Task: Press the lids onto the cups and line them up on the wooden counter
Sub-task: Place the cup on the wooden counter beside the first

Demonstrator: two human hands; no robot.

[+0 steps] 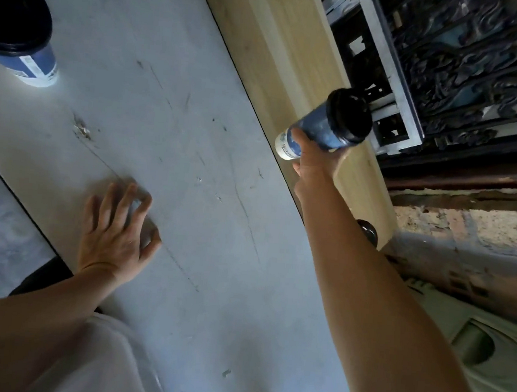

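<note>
Your right hand point(313, 161) held the blue paper cup point(314, 132), fingers curled round its base, black plastic lid point(348, 116) toward two o'clock; your left hand point(116, 233) rested on the grey worktop point(194, 127), fingers loosely spread.

The left hand point(119, 230) lay in the lower-left part of the frame, back upward, its fingers point(111, 201) spread and arched with the tips down on the grey tabletop point(194, 127) and the thumb bent out to the right. Its bare forearm ran in from the lower-left edge, the wrist slightly kinked. The right arm, bare and almost straight, stretched from the lower-right corner up toward the centre right. There the right hand point(313, 161) gripped a blue cup point(316, 129) from below, thumb laid across its side, the other fingers mostly hidden behind it.
</note>
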